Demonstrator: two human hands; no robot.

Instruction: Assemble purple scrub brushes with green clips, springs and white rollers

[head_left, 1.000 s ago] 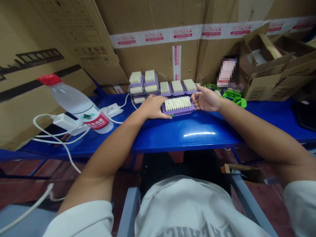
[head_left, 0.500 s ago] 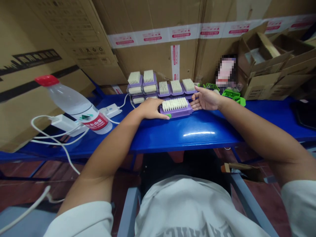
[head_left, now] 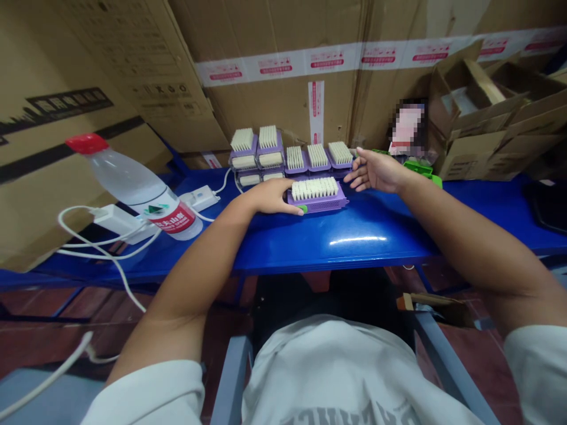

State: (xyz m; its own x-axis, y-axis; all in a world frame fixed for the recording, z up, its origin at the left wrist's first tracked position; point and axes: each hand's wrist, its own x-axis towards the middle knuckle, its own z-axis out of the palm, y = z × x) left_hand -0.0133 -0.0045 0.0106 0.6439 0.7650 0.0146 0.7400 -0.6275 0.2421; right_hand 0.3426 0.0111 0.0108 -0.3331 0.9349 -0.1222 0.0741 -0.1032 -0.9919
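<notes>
A purple brush head with pale bristles [head_left: 318,204] lies bristles up on the blue table, a small green part at its left end. My left hand [head_left: 275,197] grips that left end, thumb along the front and fingers behind. Just beyond the other end, my right hand [head_left: 376,170] hovers with fingers apart and nothing in it. Several like purple brush heads [head_left: 317,158] stand in a row behind, close to the right fingertips. More of them, stacked brush heads [head_left: 256,154], sit at the back left.
A water bottle with a red cap [head_left: 146,189] stands left, beside white adapters [head_left: 121,223] and cables on the blue table [head_left: 354,236]. Green plastic parts [head_left: 419,168] lie behind my right wrist. Open cardboard boxes [head_left: 478,141] are at the back right; large cartons [head_left: 283,35] line the back.
My right hand has moved up and right, away from the right end of the brush head. My left hand keeps its hold.
</notes>
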